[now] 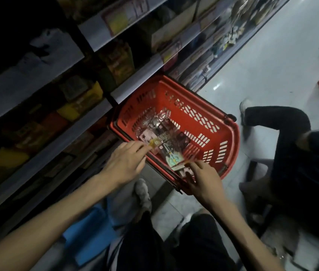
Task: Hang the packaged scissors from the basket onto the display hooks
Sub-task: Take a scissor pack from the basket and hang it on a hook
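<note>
From the head camera, a red basket (233, 149) sits on the pale floor (272, 65), pushed up against the dark shelves (37, 89), so the stock is within easy reach of someone crouching in front of the display. The packaged scissors (160, 133) are all in the basket, a loose heap of clear packs with printed cards lying towards its near end. None has been hung yet, and no hooks can be made out in the gloom on the left.

Both arms reach in over the near rim. The left hand (124, 163) comes in from the shelf side, and its fingers (139, 146) are drawn together, with thumb and forefinger pinching the yellow top edge of one pack. The right hand (203, 179) hangs over the nearest corner with its fingers (195, 165) curled down, and it seems to nip an orange-yellow edge of a pack there, though blur hides the contact. Taking packs by the card end makes sense, since that is the part that goes on a hook.

A second person (301, 153) sits to the right, and a blue stool (88, 231) is under the left arm
</note>
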A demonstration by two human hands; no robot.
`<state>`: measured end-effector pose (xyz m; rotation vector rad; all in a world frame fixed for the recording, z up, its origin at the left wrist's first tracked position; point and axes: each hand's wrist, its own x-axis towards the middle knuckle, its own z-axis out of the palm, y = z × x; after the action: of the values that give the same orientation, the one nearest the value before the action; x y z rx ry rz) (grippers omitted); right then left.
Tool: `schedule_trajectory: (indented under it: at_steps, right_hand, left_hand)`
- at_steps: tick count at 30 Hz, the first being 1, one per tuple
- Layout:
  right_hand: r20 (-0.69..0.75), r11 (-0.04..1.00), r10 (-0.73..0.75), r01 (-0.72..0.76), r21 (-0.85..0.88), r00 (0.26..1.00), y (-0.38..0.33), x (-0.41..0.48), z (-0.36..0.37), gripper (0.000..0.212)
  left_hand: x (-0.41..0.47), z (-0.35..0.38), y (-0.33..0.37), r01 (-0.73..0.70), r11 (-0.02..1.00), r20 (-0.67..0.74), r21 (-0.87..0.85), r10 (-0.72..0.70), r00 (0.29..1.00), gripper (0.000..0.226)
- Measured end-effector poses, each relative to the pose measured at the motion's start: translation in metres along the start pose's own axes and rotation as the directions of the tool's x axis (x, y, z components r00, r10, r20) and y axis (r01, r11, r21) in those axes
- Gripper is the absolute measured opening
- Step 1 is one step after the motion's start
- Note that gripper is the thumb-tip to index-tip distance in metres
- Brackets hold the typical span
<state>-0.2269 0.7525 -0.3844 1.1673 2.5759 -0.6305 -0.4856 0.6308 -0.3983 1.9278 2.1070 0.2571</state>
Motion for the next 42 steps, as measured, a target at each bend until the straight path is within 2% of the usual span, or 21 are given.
schedule_trajectory:
  at_steps: [4,6,9,11,13,15,20,22,26,28,30,34,37,39,42]
  right_hand:
    - [0.096,1.000,-0.005,0.007,-0.016,0.995,0.014,0.037,0.012,0.035]
    - [0.214,1.000,-0.001,0.005,-0.017,0.977,0.026,0.058,0.019,0.040]
    - [0.458,0.996,0.016,0.029,-0.090,0.889,0.047,0.097,0.033,0.045]
    - [0.537,0.989,0.020,0.063,-0.135,0.843,0.055,0.125,0.044,0.042]
    - [0.527,0.997,0.010,0.034,-0.074,0.850,0.058,0.152,0.056,0.039]
    - [0.503,0.999,0.030,-0.031,-0.005,0.864,0.058,0.175,0.072,0.036]
    - [0.467,0.975,0.150,-0.207,0.074,0.872,0.073,0.212,0.135,0.039]
    - [0.453,0.965,0.186,-0.249,0.082,0.872,0.075,0.216,0.164,0.049]
    - [0.284,0.939,0.291,-0.330,0.100,0.914,0.072,0.219,0.192,0.097]
    - [0.232,0.939,0.298,-0.328,0.105,0.926,0.076,0.222,0.203,0.105]
    - [0.222,0.948,0.286,-0.309,0.078,0.932,0.079,0.226,0.212,0.099]
    - [0.208,0.948,0.277,-0.302,0.102,0.938,0.082,0.231,0.211,0.059]
    - [0.332,0.960,0.174,-0.235,0.155,0.927,0.093,0.241,0.181,0.028]
    - [0.405,0.958,0.122,-0.215,0.191,0.906,0.100,0.246,0.150,0.024]
    - [0.392,0.903,0.094,-0.244,0.354,0.915,0.102,0.243,0.099,0.027]
  left_hand:
    - [0.024,0.021,-0.017,0.001,1.000,0.014,-0.027,-0.001,1.000,0.036]
    - [0.033,0.032,-0.019,0.051,0.997,0.029,-0.050,-0.050,0.998,0.033]
    - [0.043,0.045,-0.015,0.163,0.985,0.052,-0.051,-0.161,0.986,0.044]
    - [0.053,0.052,-0.007,0.215,0.974,0.086,-0.067,-0.209,0.974,0.049]
    - [0.066,0.061,0.000,0.303,0.944,0.123,-0.131,-0.287,0.950,0.047]
    - [0.080,0.074,0.005,0.387,0.915,0.124,-0.111,-0.374,0.919,0.040]
    - [0.085,0.092,0.004,0.477,0.875,-0.001,-0.086,-0.479,0.878,0.041]
    - [0.082,0.093,0.002,0.481,0.871,-0.009,-0.102,-0.484,0.875,0.039]
    - [0.084,0.092,0.005,0.490,0.863,-0.042,-0.120,-0.498,0.866,0.036]
    - [0.083,0.093,0.006,0.491,0.863,-0.075,-0.123,-0.501,0.862,0.035]
    - [0.083,0.093,0.005,0.489,0.863,-0.099,-0.126,-0.501,0.860,0.033]
    - [0.085,0.094,0.003,0.480,0.867,-0.115,-0.133,-0.495,0.861,0.031]
    - [0.085,0.091,0.004,0.487,0.862,-0.090,-0.142,-0.501,0.861,0.031]
    - [0.087,0.090,0.004,0.490,0.863,-0.064,-0.126,-0.500,0.864,0.032]
    - [0.088,0.085,0.006,0.506,0.853,-0.015,-0.126,-0.512,0.859,0.035]
